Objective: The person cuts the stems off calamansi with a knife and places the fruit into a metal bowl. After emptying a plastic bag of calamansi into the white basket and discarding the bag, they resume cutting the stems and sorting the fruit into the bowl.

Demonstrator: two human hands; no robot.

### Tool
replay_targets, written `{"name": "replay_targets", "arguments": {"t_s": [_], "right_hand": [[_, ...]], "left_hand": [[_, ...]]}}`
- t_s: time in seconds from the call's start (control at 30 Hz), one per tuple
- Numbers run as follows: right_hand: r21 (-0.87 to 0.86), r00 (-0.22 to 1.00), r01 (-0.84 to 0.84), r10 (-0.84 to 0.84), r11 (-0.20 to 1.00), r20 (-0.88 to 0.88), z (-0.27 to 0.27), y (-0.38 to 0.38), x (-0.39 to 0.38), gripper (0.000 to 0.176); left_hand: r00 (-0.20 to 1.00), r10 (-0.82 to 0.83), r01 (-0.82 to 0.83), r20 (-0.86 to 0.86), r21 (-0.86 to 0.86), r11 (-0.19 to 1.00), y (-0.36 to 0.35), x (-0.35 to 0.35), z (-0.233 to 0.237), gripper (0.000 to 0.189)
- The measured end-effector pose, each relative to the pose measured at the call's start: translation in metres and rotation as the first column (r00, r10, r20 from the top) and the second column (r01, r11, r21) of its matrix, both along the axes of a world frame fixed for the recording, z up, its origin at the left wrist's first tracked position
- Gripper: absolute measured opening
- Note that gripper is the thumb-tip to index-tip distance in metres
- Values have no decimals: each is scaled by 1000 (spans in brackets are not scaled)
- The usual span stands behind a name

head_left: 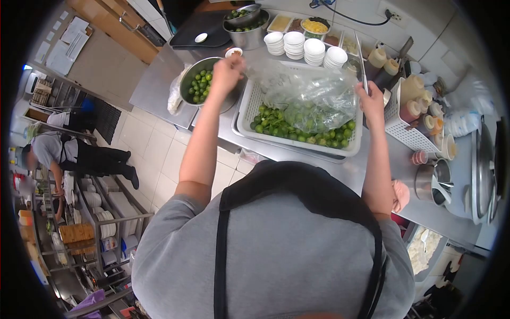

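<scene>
My right hand (372, 103) is closed round the handle of a knife (362, 61), its blade pointing up and away from me. Beside the metal bowl's right rim, my left hand (228, 74) is blurred, and what its fingers hold, if anything, is too smeared to tell. Small green limes (200, 86) lie inside the metal bowl (185, 89). Between my hands sits a white plastic basket (245, 114) with more limes (305, 137) and some green leaves. A clear plastic bag (324, 95) covers the basket's far part.
Stacked white cups (314, 51) stand behind the basket, near a pot of limes (247, 37). At the right are a basket of sauce bottles (411, 114) and metal containers (426, 183). Another person (79, 154) works at the far left. A black tray (199, 32) lies at the back.
</scene>
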State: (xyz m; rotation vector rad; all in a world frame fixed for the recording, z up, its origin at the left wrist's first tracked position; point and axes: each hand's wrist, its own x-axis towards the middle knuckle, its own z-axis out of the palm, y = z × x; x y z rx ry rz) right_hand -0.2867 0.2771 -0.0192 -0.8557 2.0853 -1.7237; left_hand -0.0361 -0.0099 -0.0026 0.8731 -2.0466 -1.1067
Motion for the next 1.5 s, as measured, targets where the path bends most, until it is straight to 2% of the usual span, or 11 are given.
{"name": "replay_targets", "arguments": {"t_s": [0.13, 0.43, 0.77, 0.8, 0.83, 0.87, 1.03, 1.17, 1.23, 1.3, 1.5], "right_hand": [[-123, 955, 12, 25, 992, 295, -13, 9, -4, 12], [-129, 942, 67, -21, 989, 334, -21, 22, -12, 14], [-365, 818, 106, 128, 925, 560, 1, 20, -7, 29], [-330, 820, 61, 141, 942, 555, 8, 17, -3, 34], [-330, 818, 66, 138, 942, 558, 18, 12, 4, 34], [-328, 825, -46, 221, 944, 520, 28, 5, 14, 33], [-338, 832, -273, 397, 901, 387, 66, -21, 43, 27], [-122, 986, -75, 92, 990, 142, 31, -20, 7, 31], [90, 949, -206, 177, 974, 260, 3, -19, -4, 39], [-10, 822, -363, 326, 932, 467, -19, -21, 2, 55], [-218, 698, -331, 394, 918, 599, -21, -46, 15, 33]], "left_hand": [[966, -162, 167, -202, 4, 986, 1, 0, 84, 9], [903, -352, 317, -245, -171, 933, 5, -17, 159, 13], [941, -128, 111, -313, -72, 991, 1, -48, 95, 30], [980, -185, 168, -76, -188, 968, 6, -55, 82, 41], [923, -349, 254, -161, -427, 868, 31, -67, 65, 51], [910, -411, 395, 42, -381, 836, 70, -70, 69, 58], [820, -565, 564, 90, -286, 774, 116, -107, 29, 41], [899, -427, 438, 97, -255, 862, 81, -94, 59, 25], [903, -417, 421, -106, 24, 907, 74, -86, 75, 19], [888, -443, 447, -122, 10, 894, 79, -86, 85, 19], [820, -532, 526, -213, -86, 846, 88, -76, 117, 18]]}}
